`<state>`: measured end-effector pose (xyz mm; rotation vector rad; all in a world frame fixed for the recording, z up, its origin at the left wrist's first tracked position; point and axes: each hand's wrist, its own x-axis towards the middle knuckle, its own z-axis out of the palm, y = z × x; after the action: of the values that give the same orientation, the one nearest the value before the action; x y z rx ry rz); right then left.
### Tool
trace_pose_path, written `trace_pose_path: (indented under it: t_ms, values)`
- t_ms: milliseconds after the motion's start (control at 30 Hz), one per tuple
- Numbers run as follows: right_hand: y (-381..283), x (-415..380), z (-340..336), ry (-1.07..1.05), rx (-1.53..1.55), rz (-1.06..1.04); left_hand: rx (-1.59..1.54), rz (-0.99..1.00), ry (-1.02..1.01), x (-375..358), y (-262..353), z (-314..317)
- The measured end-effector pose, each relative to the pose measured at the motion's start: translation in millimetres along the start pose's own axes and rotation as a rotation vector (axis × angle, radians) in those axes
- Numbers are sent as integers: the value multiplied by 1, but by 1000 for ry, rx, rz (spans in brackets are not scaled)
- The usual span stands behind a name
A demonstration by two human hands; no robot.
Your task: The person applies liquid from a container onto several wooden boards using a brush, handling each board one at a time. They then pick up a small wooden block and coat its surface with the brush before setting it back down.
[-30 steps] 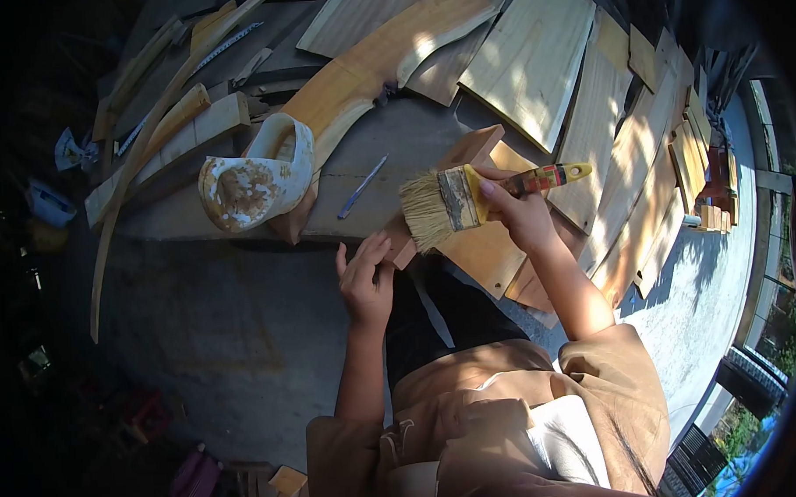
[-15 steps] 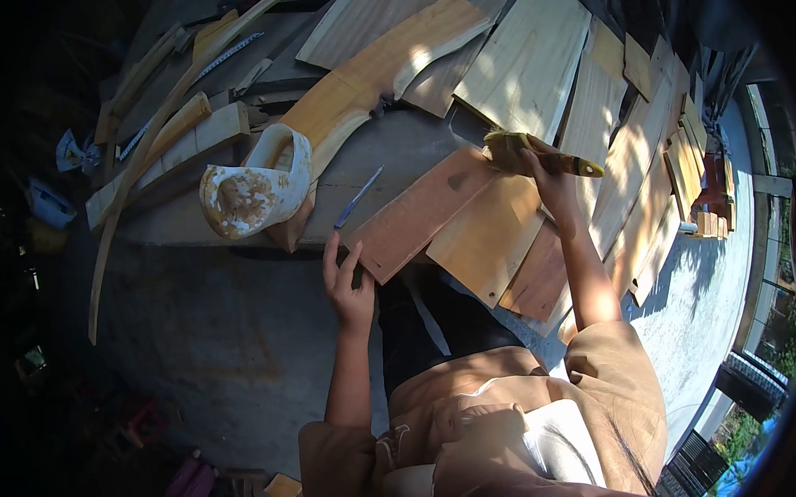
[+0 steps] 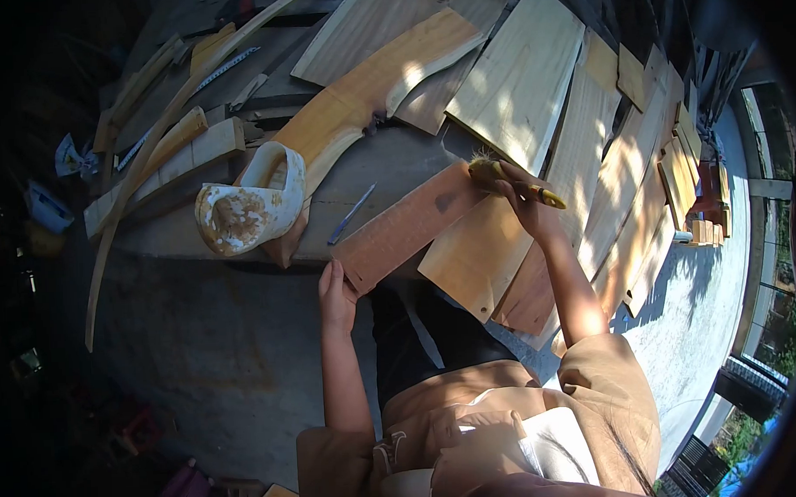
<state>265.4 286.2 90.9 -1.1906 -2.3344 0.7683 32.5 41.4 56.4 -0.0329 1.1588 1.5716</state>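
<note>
A reddish-brown board (image 3: 406, 222) lies slantwise at the table's near edge, with a dark spot toward its far end. My left hand (image 3: 336, 296) is closed on the board's near left corner, fingers together; part of the grip is hidden behind the wood. In my right hand (image 3: 524, 207) is a wide paintbrush (image 3: 543, 194), its handle pointing right and its bristles at the far right end of the board. A blue pen (image 3: 353, 213) rests on the table just left of the board. Further left stands a white cut-open plastic container (image 3: 254, 201) with brown stains.
A curved wooden piece (image 3: 357, 83) runs behind the container. Pale planks (image 3: 519, 78) and a light brown board (image 3: 473, 259) cover the right side. Long bent strips (image 3: 129, 201) lie at left, one sticking out past the table edge. Concrete floor (image 3: 200, 343) lies below.
My left hand's fingers have closed on the board's corner, where they were spread before. My right hand has brought the brush a little nearer and left. The whole view has shifted slightly.
</note>
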Motion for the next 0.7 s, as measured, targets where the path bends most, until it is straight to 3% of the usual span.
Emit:
trace_pose_path:
  t_ms: [33, 167, 367, 400, 467, 500, 567, 633, 700]
  values:
    - [-3, 3, -2, -41, -14, 10, 227, -41, 128, 3, -5, -2]
    - [-7, 6, 0, -9, 96, -28, 114, 27, 77, -2, -19, -10]
    - [-43, 16, -3, -36, 190, 53, 27, 147, 251, -16, -44, -5]
    - [-43, 17, 3, -70, 366, 145, 161, 170, 252, -14, -47, -7]
    - [-59, 32, 11, -85, 511, 123, 484, 296, 314, -8, -53, -14]
    - [-67, 39, 13, -81, 645, 128, 475, 308, 333, -9, -45, -14]
    - [-91, 63, 20, -62, 688, 49, 867, 46, 363, -14, -28, -13]
    - [-130, 92, 25, -77, 828, -166, 874, 99, 406, -15, -24, -22]
    - [-172, 116, 31, -157, 828, -60, 1154, 142, 453, -18, -6, -25]
